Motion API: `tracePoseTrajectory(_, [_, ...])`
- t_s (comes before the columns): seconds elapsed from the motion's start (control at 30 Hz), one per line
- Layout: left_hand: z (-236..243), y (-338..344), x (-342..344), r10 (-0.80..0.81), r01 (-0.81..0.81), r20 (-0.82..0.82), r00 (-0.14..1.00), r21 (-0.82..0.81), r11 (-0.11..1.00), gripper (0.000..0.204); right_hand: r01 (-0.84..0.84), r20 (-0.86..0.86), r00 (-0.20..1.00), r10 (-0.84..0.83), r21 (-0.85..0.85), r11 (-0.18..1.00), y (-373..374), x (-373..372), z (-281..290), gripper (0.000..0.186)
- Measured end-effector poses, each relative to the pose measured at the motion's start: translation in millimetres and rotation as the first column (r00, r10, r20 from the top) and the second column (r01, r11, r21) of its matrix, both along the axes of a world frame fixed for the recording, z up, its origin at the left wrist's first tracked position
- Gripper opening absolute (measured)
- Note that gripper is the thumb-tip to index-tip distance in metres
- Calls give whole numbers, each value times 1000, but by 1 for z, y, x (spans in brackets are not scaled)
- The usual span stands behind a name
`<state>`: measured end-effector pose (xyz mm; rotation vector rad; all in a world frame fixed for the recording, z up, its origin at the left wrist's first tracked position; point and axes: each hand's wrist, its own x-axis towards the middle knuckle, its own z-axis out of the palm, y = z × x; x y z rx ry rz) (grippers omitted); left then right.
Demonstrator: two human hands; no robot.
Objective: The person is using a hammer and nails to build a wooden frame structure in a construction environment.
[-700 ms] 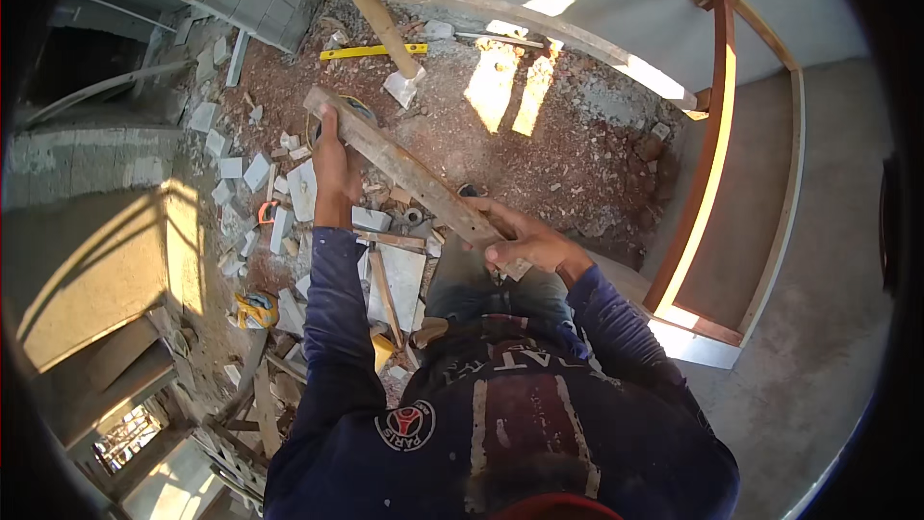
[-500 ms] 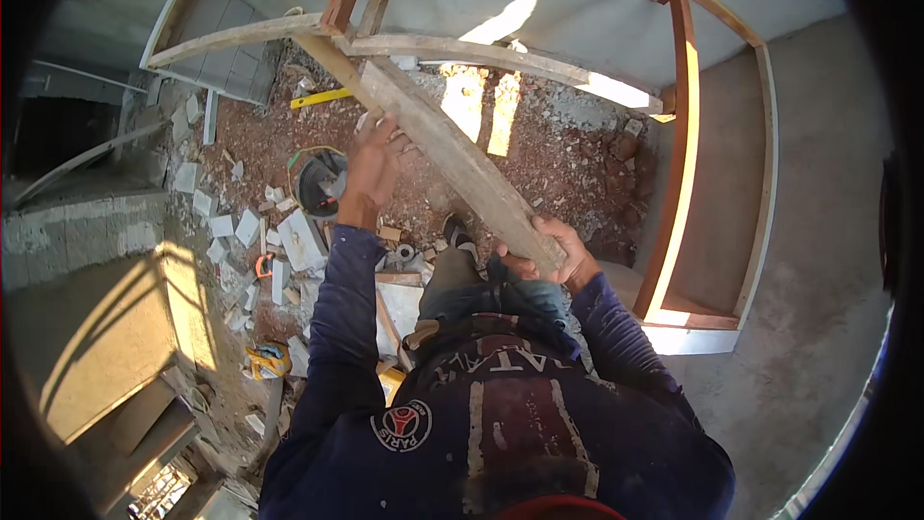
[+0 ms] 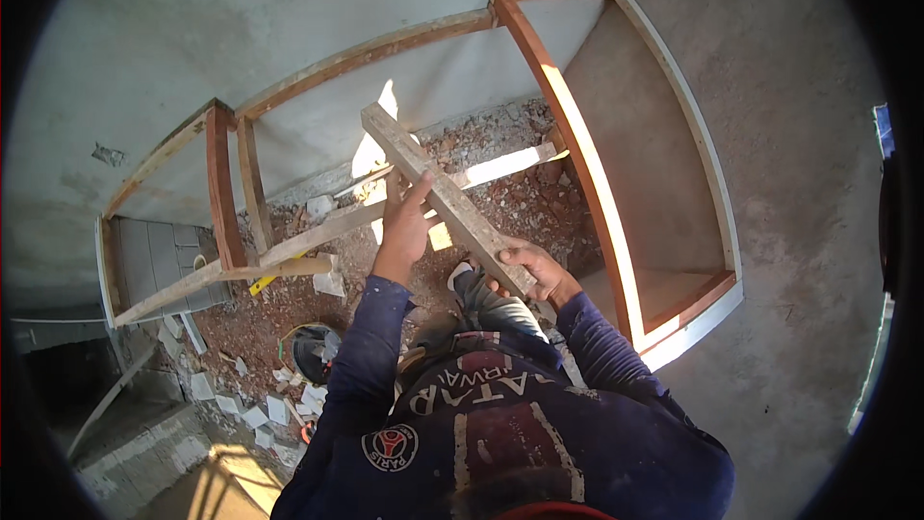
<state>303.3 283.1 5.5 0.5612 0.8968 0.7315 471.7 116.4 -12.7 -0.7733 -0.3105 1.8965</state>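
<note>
A length of squared, weathered timber (image 3: 452, 204) slants in front of me, its far end up to the left and its near end close to my body. Around its near end, my right hand (image 3: 537, 270) is closed, thumb on the upper face. My left hand (image 3: 404, 228) grips it nearer the middle, with the thumb along the edge and some fingers hidden behind. Beyond the timber stands a wooden frame with reddish posts (image 3: 224, 197) and a pale lower rail (image 3: 322, 231). The timber passes over this rail in view; whether they touch I cannot tell.
A tall reddish post (image 3: 577, 149) and a panelled end section rise on the right. On the rubble floor (image 3: 491, 197) lie a yellow level (image 3: 260, 285), a dark bucket (image 3: 311, 351) and several broken white tile pieces (image 3: 255, 416). A plastered wall (image 3: 279, 29) stands behind.
My view has turned, so the frame sits lower and further left in it. The timber's far end now shows apart from the frame's left post, and my left hand has moved along the timber toward its middle.
</note>
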Motion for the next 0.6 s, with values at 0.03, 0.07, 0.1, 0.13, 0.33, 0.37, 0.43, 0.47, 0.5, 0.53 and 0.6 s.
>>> tracePoseTrajectory(0.03, [-8,11,17,-79,84,-56,995,94,992,92,34,82,996,-31,-40,999,10,5,0,62])
tracePoseTrajectory(0.07, [-26,30,34,-54,56,-39,998,54,997,88,72,163,985,-58,-80,994,17,7,0,60])
tracePoseTrajectory(0.1, [-32,53,51,-97,99,-34,995,51,994,86,157,184,972,-144,-63,986,29,12,2,51])
tracePoseTrajectory(0.13, [-38,70,65,-137,138,-33,990,43,989,84,178,172,971,-165,-62,982,37,19,0,51])
tracePoseTrajectory(0.33, [-69,151,166,-272,273,-143,952,-12,962,72,607,468,748,-471,-195,771,47,52,-26,33])
tracePoseTrajectory(0.37, [-73,157,183,-262,260,-143,954,-35,965,62,678,482,699,-528,-211,704,50,53,-30,28])
tracePoseTrajectory(0.43, [-112,179,209,-280,276,-140,950,-45,960,55,764,448,627,-637,-193,616,57,51,-58,25])
tracePoseTrajectory(0.47, [-128,191,221,-285,281,-133,949,-51,958,48,833,416,545,-728,-173,525,62,49,-70,23])
tracePoseTrajectory(0.5, [-138,193,232,-340,337,-68,938,-56,940,40,879,450,466,-762,-138,457,70,48,-73,19])
tracePoseTrajectory(0.53, [-150,206,238,-355,351,-79,932,-61,935,40,884,445,460,-768,-150,443,84,48,-73,19])
tracePoseTrajectory(0.6, [-167,223,249,-398,402,65,915,-52,914,36,925,505,364,-783,-98,367,105,49,-73,19])
